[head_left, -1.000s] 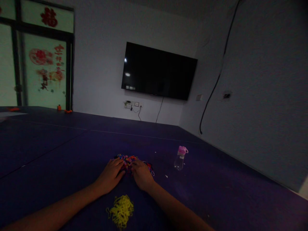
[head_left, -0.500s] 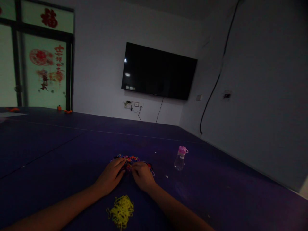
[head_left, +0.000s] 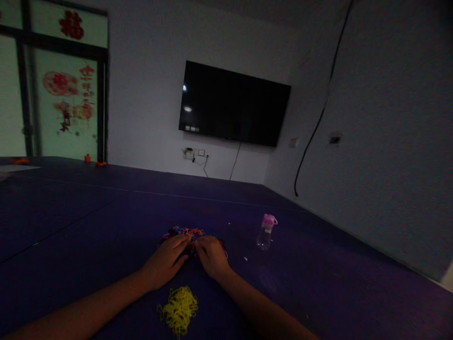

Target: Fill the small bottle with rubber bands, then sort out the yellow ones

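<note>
A pile of small multicoloured bands (head_left: 194, 231), looking like rubber bands, lies on the dark blue tabletop, partly covered by both hands. My left hand (head_left: 168, 259) rests over its left side, fingers stretched out and thumb held apart below them. On the right side of the pile, my right hand (head_left: 211, 257) has its fingers bent down with the tips drawn together among the bands; what they grip is too dark and small to make out. Closer to me, between my forearms, sits a separate heap of yellow bands (head_left: 180, 309), touched by neither hand.
To the right of the pile stands a clear bottle with a pink lid (head_left: 264, 233). Small white scraps (head_left: 245, 259) lie near it. Orange objects (head_left: 101, 164) and a white sheet (head_left: 21, 168) are at the table's far left. A television (head_left: 235, 104) hangs on the wall.
My left hand has shifted slightly right over the pile, bringing its fingertips closer to my right hand. The right hand has barely moved. The yellow heap looks the same.
</note>
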Demonstrator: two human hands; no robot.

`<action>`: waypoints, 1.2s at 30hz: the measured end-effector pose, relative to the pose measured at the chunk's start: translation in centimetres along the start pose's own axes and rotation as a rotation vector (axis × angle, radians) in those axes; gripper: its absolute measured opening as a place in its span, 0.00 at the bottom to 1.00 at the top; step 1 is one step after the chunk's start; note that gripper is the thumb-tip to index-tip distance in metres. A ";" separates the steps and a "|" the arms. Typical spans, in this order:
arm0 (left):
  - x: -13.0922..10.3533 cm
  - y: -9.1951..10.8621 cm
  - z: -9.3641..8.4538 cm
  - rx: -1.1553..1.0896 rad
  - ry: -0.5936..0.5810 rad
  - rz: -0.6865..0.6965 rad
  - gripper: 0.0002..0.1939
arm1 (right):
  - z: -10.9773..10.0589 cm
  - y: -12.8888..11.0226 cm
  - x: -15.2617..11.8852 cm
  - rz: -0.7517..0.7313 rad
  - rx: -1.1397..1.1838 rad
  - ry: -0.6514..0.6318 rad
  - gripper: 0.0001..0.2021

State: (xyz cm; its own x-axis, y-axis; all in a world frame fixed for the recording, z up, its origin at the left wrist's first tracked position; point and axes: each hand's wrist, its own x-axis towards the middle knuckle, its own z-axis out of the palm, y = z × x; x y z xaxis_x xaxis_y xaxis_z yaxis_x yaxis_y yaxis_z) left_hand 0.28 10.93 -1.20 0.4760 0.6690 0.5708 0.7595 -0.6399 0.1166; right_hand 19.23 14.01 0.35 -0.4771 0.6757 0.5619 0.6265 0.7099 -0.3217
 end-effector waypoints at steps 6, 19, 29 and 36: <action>-0.1 -0.1 0.0 -0.001 -0.028 0.001 0.20 | 0.4 0.1 0.0 -0.056 -0.019 -0.091 0.16; 0.1 0.0 -0.2 -0.028 -0.101 -0.009 0.19 | 0.9 1.2 0.1 0.036 0.077 0.031 0.18; 0.2 0.1 -0.4 -0.027 -0.138 -0.014 0.19 | 0.9 1.1 0.2 -0.033 0.189 -0.007 0.16; 0.0 0.0 -0.3 -0.048 -0.103 0.008 0.18 | 1.0 1.0 0.0 -0.061 0.138 -0.041 0.17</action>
State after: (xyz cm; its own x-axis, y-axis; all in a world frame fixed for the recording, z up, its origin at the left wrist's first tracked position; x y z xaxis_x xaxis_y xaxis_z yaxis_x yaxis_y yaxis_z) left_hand 0.15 10.84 -0.89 0.5271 0.6975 0.4855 0.7346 -0.6612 0.1523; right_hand 19.18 14.94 -0.73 -0.5378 0.6363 0.5531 0.5062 0.7683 -0.3916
